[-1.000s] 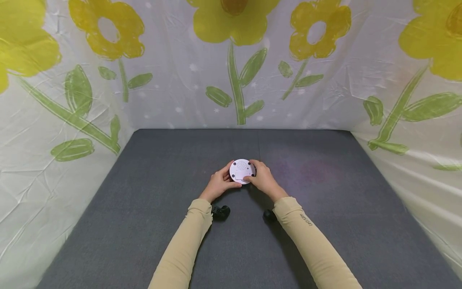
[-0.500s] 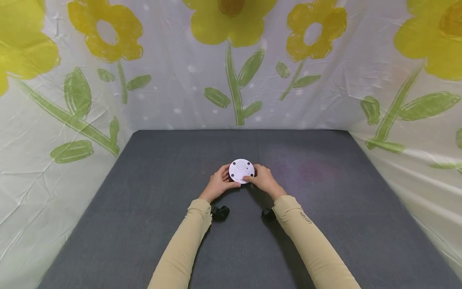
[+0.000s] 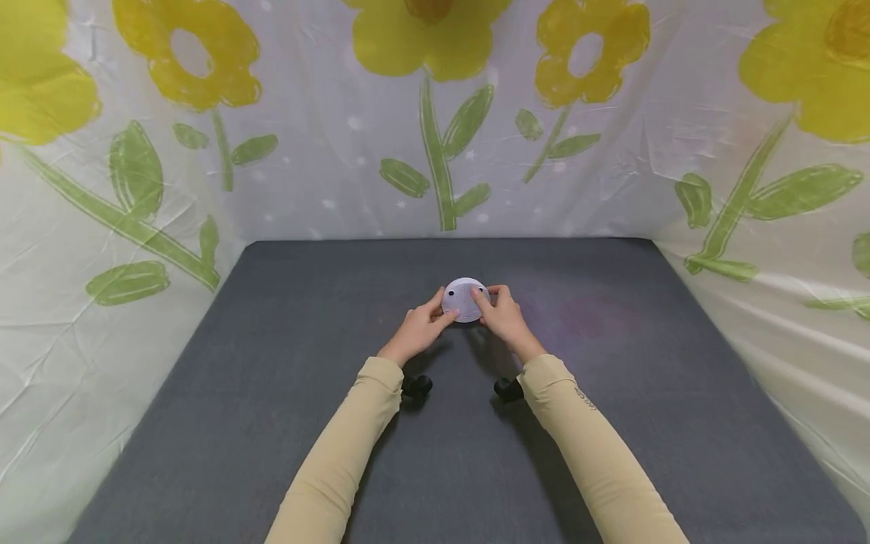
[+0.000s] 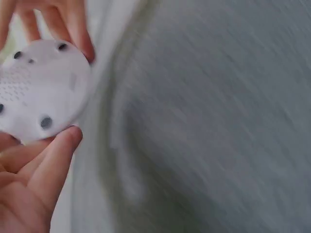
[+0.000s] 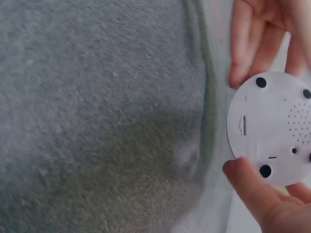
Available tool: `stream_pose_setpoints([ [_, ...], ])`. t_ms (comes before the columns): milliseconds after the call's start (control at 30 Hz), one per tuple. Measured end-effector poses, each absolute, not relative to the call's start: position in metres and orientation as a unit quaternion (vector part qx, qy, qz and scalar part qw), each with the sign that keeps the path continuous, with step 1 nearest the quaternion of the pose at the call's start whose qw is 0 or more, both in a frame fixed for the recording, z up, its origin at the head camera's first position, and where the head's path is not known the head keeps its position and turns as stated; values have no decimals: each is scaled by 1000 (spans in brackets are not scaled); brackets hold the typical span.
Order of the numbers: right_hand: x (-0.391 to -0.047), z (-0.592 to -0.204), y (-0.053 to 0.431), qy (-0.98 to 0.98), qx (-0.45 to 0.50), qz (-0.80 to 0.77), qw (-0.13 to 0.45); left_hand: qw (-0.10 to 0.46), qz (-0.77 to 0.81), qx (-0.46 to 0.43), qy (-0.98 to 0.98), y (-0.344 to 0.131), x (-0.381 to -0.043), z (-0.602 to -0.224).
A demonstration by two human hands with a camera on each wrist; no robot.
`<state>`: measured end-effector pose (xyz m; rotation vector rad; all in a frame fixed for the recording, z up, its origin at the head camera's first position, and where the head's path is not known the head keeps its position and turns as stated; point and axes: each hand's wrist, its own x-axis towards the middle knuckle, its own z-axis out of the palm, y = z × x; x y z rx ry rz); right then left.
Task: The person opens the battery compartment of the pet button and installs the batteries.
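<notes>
Both hands hold a round white plastic device (image 3: 465,306) between them, its underside facing the person. Dark round feet, a cluster of small holes and a slotted cover line show on that face in the right wrist view of the device (image 5: 262,121). My left hand (image 3: 419,329) grips the left edge, thumb at the lower rim and fingers behind. On the right side my right hand (image 3: 506,317) pinches it, thumb on the face near the upper right foot. The device's other side is hidden.
A dark grey cloth-covered table (image 3: 272,423) lies beneath the hands. White curtains (image 3: 313,166) with yellow flowers enclose its back and sides. Black wrist cameras (image 3: 417,387) hang below both cuffs.
Both hands have shifted the device slightly away and right, and its face is tilted more. The right thumb has moved from the lower part of the face to the upper right.
</notes>
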<state>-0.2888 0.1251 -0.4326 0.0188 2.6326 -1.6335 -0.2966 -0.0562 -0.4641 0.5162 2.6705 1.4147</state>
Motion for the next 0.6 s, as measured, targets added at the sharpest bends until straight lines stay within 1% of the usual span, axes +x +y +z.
stream_pose_setpoints([
  [100,-291,-431,126,830,20,-558,1,38,456,135,879,-49,-298,-455],
  [200,-292,-430,127,827,25,-562,-8,32,471,105,875,-41,-299,-452],
  [267,-293,-431,129,831,22,-555,-8,10,469,95,878,-37,-299,-452],
  [433,-295,-433,135,843,-27,-536,33,-27,461,86,883,-35,-304,-456],
  [533,-295,-436,139,845,-66,-527,60,-27,469,94,878,-38,-310,-462],
  [600,-296,-439,141,849,-84,-517,63,-20,476,107,873,-41,-313,-466],
])
